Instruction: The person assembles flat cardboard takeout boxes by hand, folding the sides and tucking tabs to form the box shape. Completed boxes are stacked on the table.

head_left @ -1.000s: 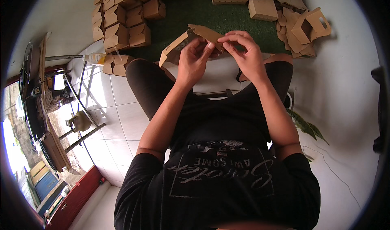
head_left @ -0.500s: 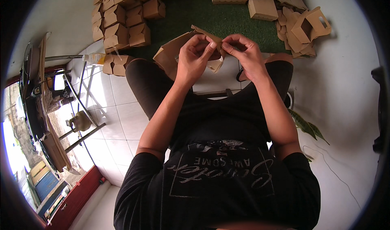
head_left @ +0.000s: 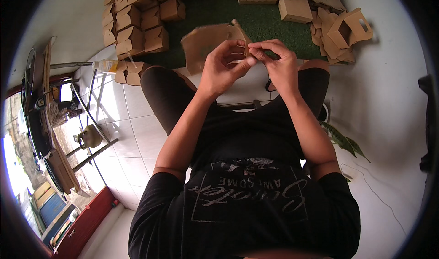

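Between my knees I hold up a partly folded brown cardboard box (head_left: 201, 42), its broad panel spreading to the left. My left hand (head_left: 224, 69) is closed on the box's right-hand edge, with the fingers behind the card and the thumb in front. My right hand (head_left: 279, 62) pinches the same edge from the other side, thumb against forefinger. The fingertips of both hands nearly meet there. My fingers hide the part of the card being gripped.
Folded boxes (head_left: 130, 37) stand stacked at the far left on a green mat (head_left: 215, 14). Larger boxes (head_left: 295, 5) and flat card pieces (head_left: 327, 37) lie at the far right, beside an open handled box (head_left: 350, 28). A bottle (head_left: 107, 66) stands by the left stack.
The cardboard box has turned in my hands: its broad panel has swung upward, and its lower flap no longer shows. Both hands have shifted their grip slightly along the edge.
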{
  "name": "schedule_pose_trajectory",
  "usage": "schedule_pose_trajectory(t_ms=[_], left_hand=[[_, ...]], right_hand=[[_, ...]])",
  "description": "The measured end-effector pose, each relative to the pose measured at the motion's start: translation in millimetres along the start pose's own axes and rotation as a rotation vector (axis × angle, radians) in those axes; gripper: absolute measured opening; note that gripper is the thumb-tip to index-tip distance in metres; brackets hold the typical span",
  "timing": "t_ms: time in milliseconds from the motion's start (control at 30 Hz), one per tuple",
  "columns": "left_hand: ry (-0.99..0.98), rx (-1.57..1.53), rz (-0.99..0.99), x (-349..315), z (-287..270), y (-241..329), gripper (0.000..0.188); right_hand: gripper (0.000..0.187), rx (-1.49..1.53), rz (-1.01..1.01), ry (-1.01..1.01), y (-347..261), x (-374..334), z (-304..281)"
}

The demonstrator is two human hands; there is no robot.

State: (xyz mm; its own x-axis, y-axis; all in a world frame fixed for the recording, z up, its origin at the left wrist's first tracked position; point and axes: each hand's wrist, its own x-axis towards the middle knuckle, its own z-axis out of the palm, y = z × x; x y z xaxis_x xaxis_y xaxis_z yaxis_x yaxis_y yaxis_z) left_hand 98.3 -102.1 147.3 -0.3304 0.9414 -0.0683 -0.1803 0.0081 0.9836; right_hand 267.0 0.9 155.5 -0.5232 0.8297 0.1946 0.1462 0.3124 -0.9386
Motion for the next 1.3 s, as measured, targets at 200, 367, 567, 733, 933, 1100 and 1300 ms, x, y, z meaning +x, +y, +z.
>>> schedule_pose_trajectory(t_ms=[200, 367, 567, 733, 933, 1100, 1300], left_hand=[[0.034, 0.523, 0.121, -3, -12, 21, 0.037], [-0.134, 0.796, 0.411, -2, -25, 42, 0.042], [0.000, 0.822, 0.405, -6, -23, 51, 0.049], [0.028, 0.714, 0.329, -7, -24, 48, 0.043], [0.027, 0.672, 0.339, -5, -25, 45, 0.042], [0.025, 0.693, 0.369, -3, -26, 45, 0.042], [0.009, 0.718, 0.427, -3, -23, 46, 0.047]], right_hand=[[0.033, -0.140, -0.183, -0.071, -11, -3, -2], [0.049, -0.504, -0.435, -0.246, -19, 21, -26], [0.027, -0.607, -0.539, -0.354, -31, 42, -40], [0.024, -0.529, -0.494, -0.406, -35, 42, -39], [0.026, -0.454, -0.300, -0.368, -33, 33, -31], [0.029, -0.447, -0.303, -0.355, -32, 33, -29], [0.027, -0.560, -0.307, -0.393, -48, 31, -29]])
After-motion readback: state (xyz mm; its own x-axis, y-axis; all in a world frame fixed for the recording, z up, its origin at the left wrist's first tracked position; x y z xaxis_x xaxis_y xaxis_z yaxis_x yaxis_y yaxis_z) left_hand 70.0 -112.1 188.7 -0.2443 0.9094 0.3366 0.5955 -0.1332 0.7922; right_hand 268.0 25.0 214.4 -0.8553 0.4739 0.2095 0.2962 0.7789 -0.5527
